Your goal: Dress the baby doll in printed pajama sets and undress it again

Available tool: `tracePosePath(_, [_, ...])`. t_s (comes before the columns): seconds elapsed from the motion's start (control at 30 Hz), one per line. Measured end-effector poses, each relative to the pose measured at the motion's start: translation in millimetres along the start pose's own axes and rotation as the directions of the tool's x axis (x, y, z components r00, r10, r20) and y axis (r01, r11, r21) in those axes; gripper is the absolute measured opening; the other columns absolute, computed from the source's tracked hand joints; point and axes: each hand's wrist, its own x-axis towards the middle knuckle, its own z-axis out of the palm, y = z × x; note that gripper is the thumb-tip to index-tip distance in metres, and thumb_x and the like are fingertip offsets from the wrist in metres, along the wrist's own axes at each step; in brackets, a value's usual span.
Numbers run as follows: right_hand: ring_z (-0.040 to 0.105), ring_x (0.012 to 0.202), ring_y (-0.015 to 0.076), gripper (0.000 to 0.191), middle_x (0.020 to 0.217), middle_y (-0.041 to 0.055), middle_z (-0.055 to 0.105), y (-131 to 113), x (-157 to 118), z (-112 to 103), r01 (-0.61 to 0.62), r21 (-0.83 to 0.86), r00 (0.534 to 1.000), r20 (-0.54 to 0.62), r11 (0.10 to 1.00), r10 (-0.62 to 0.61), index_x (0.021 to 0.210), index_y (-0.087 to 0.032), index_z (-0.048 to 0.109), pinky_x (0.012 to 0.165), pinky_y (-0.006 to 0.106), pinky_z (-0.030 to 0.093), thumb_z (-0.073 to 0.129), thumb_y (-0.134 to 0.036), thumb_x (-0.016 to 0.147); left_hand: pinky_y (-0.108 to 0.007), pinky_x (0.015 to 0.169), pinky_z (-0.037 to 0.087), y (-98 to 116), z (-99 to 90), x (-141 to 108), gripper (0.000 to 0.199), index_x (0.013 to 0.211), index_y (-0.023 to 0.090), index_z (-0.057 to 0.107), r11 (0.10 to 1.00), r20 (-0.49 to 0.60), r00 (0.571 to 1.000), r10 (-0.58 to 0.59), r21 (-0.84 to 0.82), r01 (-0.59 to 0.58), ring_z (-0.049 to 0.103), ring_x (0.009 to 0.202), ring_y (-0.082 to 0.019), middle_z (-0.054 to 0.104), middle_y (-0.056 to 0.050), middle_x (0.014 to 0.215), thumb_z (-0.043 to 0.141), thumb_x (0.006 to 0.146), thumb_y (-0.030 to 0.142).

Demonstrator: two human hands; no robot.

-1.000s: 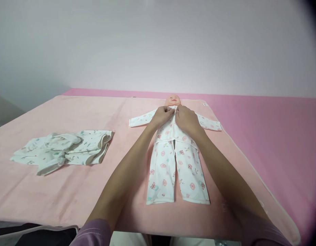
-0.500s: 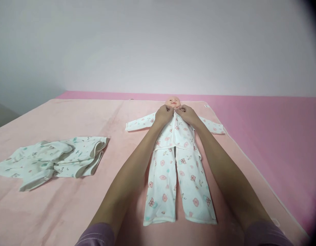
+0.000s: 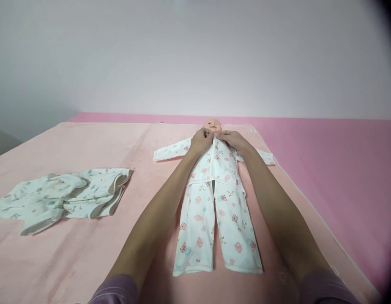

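Observation:
A baby doll [image 3: 213, 123] lies on its back, head away from me, dressed in a white long-sleeved top [image 3: 203, 171] with pink animal prints. Matching white trousers [image 3: 197, 228] cover its legs, the two legs slightly apart. My left hand [image 3: 202, 140] is closed at the doll's neck, its fingertips pinching the collar of the top. Opposite it, my right hand [image 3: 235, 140] also pinches the collar, thumb and fingers together. The two hands nearly meet under the doll's chin. Whatever fastening sits between the fingertips is hidden.
A crumpled set of white baby clothes [image 3: 65, 196] with green prints lies to the left. Everything rests on a light pink blanket [image 3: 144, 145] spread over a brighter pink surface [image 3: 328, 169]. Behind stands a pale wall [image 3: 195, 59].
My right hand has shifted slightly, its fingers now stretched more levelly toward the collar. My left hand stays at the neck. The whole view has drifted a little.

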Motion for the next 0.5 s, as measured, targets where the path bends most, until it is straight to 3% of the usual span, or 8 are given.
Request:
tracePosePath(0.13, [0.061,0.073,0.0179,0.037,0.079,0.0035,0.073,1.5,3.6,0.5,0.003,-0.009,1.0,-0.024,1.0,-0.003,0.09,-0.02,0.079,0.067,0.031,0.05,0.091,-0.052,0.076,-0.03,0.082,0.043,4.3,0.3,-2.9,0.013,0.092,0.021,0.065,0.999,-0.02,0.999,-0.035,0.011,0.035,0.065,0.088,-0.019,0.074,-0.004,0.096,0.065,0.096,0.034])
tracePosePath(0.33, [0.067,0.089,0.0192,0.04,0.1,0.0056,0.08,-0.4,-1.5,7.8,0.027,-0.008,0.998,-0.05,1.0,-0.028,0.096,-0.021,0.081,0.076,0.029,0.052,0.094,-0.052,0.074,-0.032,0.085,0.043,8.2,0.1,-6.0,0.014,0.093,0.022,0.063,0.997,-0.044,0.997,-0.066,0.027,0.067,0.067,0.096,-0.022,0.077,-0.007,0.104,0.065,0.098,0.035])
tracePosePath(0.5, [0.068,0.096,0.0214,0.043,0.106,0.0062,0.08,2.5,0.6,9.4,0.062,-0.121,0.994,-0.08,0.991,-0.072,0.099,-0.021,0.082,0.08,0.03,0.052,0.09,-0.057,0.077,-0.032,0.084,0.043,5.7,-3.2,-2.7,0.013,0.092,0.021,0.064,0.997,-0.012,0.997,-0.073,0.011,0.074,0.067,0.098,-0.023,0.077,-0.008,0.105,0.066,0.098,0.033])
